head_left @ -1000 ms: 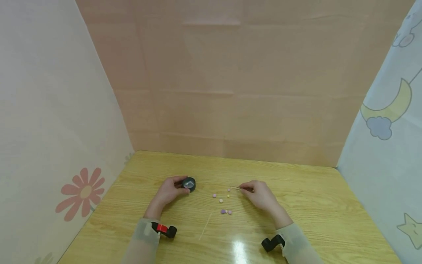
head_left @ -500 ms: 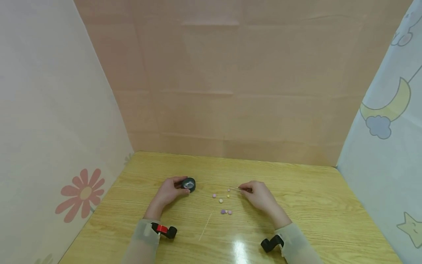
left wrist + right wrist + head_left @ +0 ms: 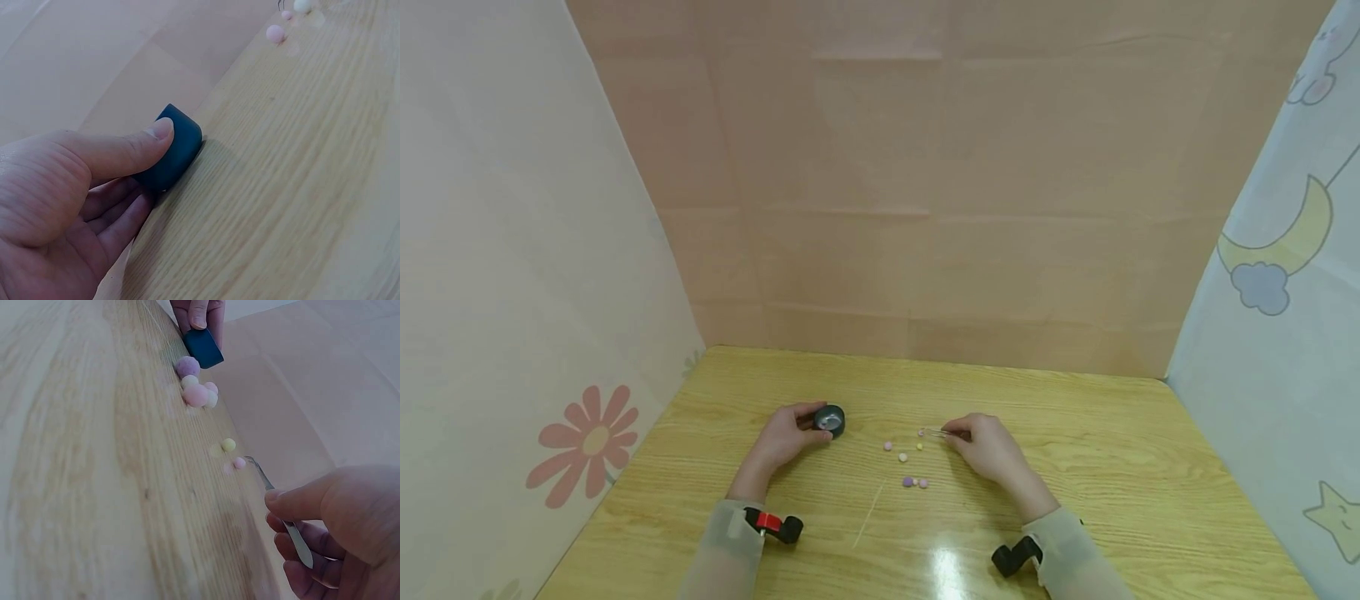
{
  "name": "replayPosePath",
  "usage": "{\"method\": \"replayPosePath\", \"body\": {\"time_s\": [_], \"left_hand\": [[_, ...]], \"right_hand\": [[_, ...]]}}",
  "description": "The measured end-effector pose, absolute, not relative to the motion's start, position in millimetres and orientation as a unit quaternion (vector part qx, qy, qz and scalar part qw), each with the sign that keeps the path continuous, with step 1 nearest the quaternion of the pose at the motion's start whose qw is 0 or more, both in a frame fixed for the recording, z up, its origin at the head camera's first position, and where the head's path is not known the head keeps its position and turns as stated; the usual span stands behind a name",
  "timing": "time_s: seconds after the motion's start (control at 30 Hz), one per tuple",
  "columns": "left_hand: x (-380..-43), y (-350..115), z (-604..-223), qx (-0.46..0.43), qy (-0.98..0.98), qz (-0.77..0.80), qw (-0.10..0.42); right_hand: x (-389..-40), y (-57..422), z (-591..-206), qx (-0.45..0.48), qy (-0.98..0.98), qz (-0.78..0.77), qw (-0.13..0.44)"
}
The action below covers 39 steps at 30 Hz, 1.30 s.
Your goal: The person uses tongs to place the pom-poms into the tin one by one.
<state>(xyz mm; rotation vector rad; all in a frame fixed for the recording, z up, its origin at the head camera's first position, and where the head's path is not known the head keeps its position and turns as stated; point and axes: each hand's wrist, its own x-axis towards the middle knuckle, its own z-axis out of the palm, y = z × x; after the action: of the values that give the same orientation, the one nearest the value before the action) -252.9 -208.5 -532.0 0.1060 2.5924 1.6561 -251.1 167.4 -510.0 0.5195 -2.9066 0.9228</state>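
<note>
wood-grain surface (image 3: 1097, 475) bears pink, purple, cream and yellow balls (image 3: 187, 367); left of them the left hand (image 3: 785, 435) grips a round dark-teal cup (image 3: 184, 149), silvery inside, the right hand (image 3: 991, 447) pinches slim silver tweezers (image 3: 300, 544), bent tips beside a small pink ball (image 3: 239, 463)

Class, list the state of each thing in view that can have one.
Left hand: holding the cup
Right hand: holding the tweezers
Cup: open, mouth upward
Tweezers: tips slightly apart, near a small pink ball
Other balls: resting on the table
</note>
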Motion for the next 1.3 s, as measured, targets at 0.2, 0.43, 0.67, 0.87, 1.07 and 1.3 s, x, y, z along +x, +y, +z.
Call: {"method": "replayPosePath", "body": {"time_s": [0.2, 0.43, 0.67, 0.87, 1.07, 1.3], "left_hand": [[-253.1, -208.4, -533.2, 0.033, 0.839, 0.543, 0.03], [-253.4, -208.7, -533.7, 0.038, 0.837, 0.545, 0.025], [-252.5, -208.8, -533.1, 0.036, 0.836, 0.546, 0.03], [-252.4, -207.6, -531.7, 0.032, 0.835, 0.548, 0.034], [-252.6, -206.2, -530.7, 0.034, 0.837, 0.546, 0.035], [-251.2, -206.7, -529.6, 0.032, 0.833, 0.551, 0.034]], "right_hand": [[-250.2, 166.7, -509.6, 0.165, -0.94, 0.296, 0.024], [-250.6, 165.5, -510.5, 0.162, -0.942, 0.292, 0.027], [-251.8, 165.9, -512.2, 0.162, -0.942, 0.293, 0.034], [-252.3, 166.4, -513.7, 0.155, -0.943, 0.291, 0.033], [-251.6, 166.5, -513.4, 0.152, -0.945, 0.287, 0.033], [-251.5, 165.3, -514.4, 0.159, -0.946, 0.282, 0.03]]}}
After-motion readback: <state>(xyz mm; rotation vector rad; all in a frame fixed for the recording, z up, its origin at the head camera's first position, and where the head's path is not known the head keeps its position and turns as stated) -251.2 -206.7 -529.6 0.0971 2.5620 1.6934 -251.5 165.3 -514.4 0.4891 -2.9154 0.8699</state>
